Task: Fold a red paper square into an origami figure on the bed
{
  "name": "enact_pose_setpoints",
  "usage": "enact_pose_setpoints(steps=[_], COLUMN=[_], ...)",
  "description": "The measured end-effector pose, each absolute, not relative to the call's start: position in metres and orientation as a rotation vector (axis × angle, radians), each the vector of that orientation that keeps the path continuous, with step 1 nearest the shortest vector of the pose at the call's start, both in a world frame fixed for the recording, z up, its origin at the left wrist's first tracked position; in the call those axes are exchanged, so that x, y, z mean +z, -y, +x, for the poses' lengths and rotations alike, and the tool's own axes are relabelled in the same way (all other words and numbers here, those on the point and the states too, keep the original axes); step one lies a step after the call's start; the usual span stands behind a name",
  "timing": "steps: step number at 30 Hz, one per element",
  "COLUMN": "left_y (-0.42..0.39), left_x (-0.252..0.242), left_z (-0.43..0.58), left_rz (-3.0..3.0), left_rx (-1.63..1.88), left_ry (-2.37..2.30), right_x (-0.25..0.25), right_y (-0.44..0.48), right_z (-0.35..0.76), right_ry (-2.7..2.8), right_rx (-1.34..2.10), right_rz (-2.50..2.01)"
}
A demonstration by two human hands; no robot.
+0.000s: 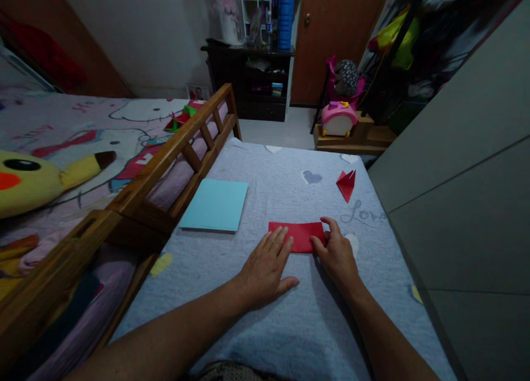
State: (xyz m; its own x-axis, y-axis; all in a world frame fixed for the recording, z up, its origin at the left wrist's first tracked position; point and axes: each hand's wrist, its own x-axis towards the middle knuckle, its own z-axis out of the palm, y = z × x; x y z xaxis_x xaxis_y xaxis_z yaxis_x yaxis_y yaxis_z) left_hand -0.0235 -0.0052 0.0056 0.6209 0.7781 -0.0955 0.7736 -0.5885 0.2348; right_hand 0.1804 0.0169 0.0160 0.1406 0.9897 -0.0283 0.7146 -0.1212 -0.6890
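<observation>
A red sheet of paper (pixel 304 238), folded into a long rectangle, lies flat on the cloth-covered surface (pixel 273 176). My left hand (pixel 267 262) rests flat over its left end, fingers stretched out and thumb apart. At the right end, my right hand (pixel 336 249) grips the paper's edge, with the thumb on top and the index finger curled at the far corner. To the left lies a square stack of light blue paper (pixel 216 205). A small folded red paper piece (pixel 346 185) sits farther away on the right.
A wooden rail (pixel 178 143) runs along the left side, with a bed (pixel 95 113) and a yellow plush toy (pixel 37 176) beyond it. Grey cabinet panels (pixel 464 204) stand close on the right. A dark cabinet (pixel 248 83) and a pink toy case (pixel 338 118) are at the back.
</observation>
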Motion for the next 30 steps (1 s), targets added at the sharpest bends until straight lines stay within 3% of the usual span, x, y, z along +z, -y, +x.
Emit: enact_pose_setpoints(steps=[30], left_y=[0.006], left_x=[0.001], left_z=[-0.025], left_rz=[2.630], left_rx=[0.190], left_ry=[-1.212], right_x=[0.020], right_y=[-0.016], right_z=[0.190], right_ry=[1.698], right_rx=[0.606], right_rz=[-2.086])
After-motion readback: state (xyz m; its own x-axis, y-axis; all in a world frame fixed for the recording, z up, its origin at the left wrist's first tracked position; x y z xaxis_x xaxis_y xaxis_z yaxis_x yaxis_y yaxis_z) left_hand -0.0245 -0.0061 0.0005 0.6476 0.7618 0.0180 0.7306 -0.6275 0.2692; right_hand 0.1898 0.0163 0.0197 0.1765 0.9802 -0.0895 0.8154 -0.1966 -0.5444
